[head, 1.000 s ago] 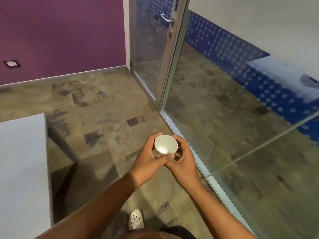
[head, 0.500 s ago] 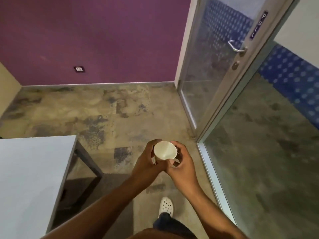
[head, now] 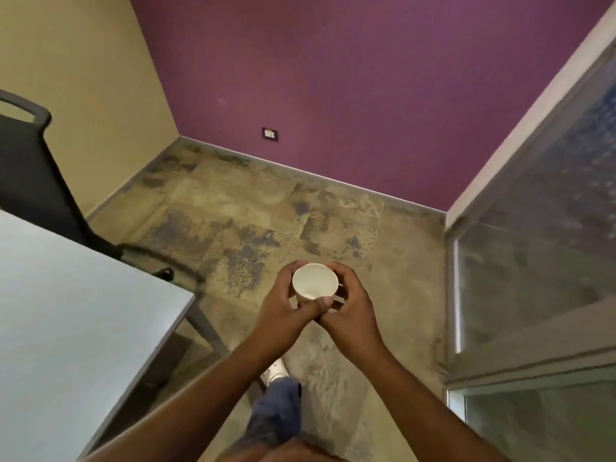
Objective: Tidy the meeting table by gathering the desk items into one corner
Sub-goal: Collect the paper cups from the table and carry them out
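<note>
A small white paper cup [head: 315, 282] stands upright between both hands in front of my chest, its open mouth facing up. My left hand [head: 283, 303] wraps round its left side, thumb across the front. My right hand [head: 350, 303] curls round its right side. The cup's lower part is hidden by the fingers. The white meeting table [head: 66, 311] lies to my left; its near corner is about a forearm's length from the cup. No desk items show on the visible part of the table.
A dark office chair [head: 30, 175] stands behind the table at the far left. A glass partition with a metal frame [head: 533, 261] runs along the right. A purple wall with a socket [head: 270, 134] is ahead. Patterned floor lies between table and glass.
The view has swung left: the glass door has left the frame, and the table corner and chair have come in. Both hands keep the same hold on the cup.
</note>
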The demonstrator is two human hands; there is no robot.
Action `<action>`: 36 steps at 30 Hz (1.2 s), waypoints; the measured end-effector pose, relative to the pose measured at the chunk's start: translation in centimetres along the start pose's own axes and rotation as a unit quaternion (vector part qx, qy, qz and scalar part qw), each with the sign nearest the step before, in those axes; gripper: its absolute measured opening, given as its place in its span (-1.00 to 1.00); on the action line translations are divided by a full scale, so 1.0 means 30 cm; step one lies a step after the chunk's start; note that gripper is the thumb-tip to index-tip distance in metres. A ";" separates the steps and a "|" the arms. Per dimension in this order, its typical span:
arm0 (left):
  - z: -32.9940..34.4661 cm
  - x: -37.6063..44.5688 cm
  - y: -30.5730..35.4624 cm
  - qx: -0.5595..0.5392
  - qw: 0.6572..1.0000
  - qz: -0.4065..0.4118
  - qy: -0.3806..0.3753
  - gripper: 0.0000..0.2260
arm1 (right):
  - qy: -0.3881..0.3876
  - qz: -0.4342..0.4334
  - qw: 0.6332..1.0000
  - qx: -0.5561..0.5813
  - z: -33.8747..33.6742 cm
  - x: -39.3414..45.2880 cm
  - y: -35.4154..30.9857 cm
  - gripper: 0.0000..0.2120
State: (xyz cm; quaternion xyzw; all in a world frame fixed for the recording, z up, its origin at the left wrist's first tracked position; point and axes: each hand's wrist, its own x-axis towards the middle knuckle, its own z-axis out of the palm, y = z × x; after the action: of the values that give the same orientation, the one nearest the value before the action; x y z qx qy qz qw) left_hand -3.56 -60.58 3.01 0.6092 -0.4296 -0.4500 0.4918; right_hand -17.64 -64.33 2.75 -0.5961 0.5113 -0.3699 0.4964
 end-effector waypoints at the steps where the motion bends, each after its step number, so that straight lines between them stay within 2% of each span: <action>1: -0.019 0.070 -0.009 -0.004 1.000 -0.007 0.013 -0.28 | -0.010 0.000 1.000 0.001 0.023 0.078 -0.001 -0.34; 8: -0.139 0.515 0.013 -0.038 0.998 -0.035 0.043 -0.39 | -0.069 -0.016 0.997 -0.020 0.127 0.553 -0.089 -0.39; 12: -0.241 0.763 0.065 -0.045 0.997 -0.039 0.052 -0.36 | -0.102 -0.035 0.994 -0.032 0.212 0.837 -0.163 -0.37; 16: -0.336 0.944 0.095 -0.051 0.992 -0.049 0.105 -0.35 | -0.144 -0.047 0.988 -0.030 0.320 1.068 -0.199 -0.36; 21: -0.473 1.161 0.078 -0.063 0.978 -0.067 0.189 -0.37 | -0.235 -0.057 0.970 -0.031 0.502 1.370 -0.217 -0.37; 29: -0.704 1.377 0.118 -0.044 0.926 -0.095 0.362 -0.34 | -0.405 -0.078 0.911 -0.022 0.839 1.727 -0.284 -0.33; 36: -0.898 1.279 0.081 -0.063 0.839 -0.120 0.527 -0.29 | -0.563 -0.108 0.819 -0.022 1.185 1.708 -0.366 -0.33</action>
State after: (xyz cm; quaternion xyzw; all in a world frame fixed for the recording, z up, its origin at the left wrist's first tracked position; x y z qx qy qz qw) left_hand 31.07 -92.29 3.59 0.7687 -0.0001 -0.1429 0.6235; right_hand 29.17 -106.98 1.71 -0.7626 0.0832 -0.0101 0.6414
